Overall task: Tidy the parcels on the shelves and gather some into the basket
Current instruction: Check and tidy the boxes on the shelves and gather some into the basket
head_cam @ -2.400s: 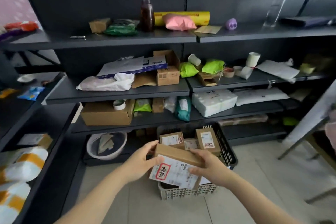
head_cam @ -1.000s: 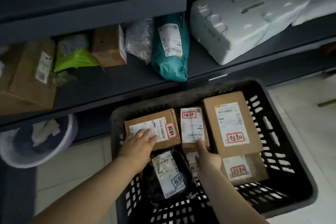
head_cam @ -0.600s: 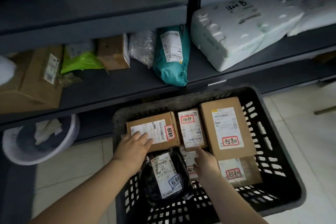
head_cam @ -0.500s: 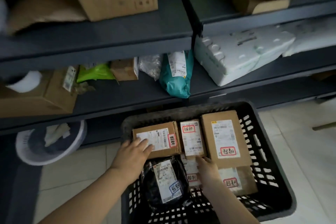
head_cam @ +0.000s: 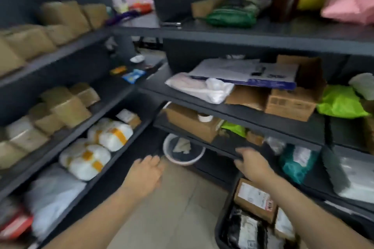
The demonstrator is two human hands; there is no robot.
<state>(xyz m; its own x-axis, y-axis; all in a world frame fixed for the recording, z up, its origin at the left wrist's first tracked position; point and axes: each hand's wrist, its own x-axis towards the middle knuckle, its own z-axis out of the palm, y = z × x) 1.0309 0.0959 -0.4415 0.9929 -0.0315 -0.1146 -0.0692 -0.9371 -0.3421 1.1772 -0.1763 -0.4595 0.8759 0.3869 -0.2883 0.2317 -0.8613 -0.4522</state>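
Black basket (head_cam: 219, 230) w/ boxes (head_cam: 253, 198) btm-right; L hand (head_cam: 144, 174), R hand (head_cam: 253, 166) hold nothing.

A parcel storeroom or pickup point is shown (much of the view is blurred). Two runs of dark metal shelves (head_cam: 242, 35) meet at a corner and are loaded with brown cardboard boxes (head_cam: 66, 111), white bundles (head_cam: 110, 134) bound with orange tape, a lime-green mailer (head_cam: 340, 103) and a teal mailer (head_cam: 295, 164). A black basket (head_cam: 218, 230) is set on the tiled floor (head_cam: 182, 208), with a labelled box (head_cam: 254, 198) in it.
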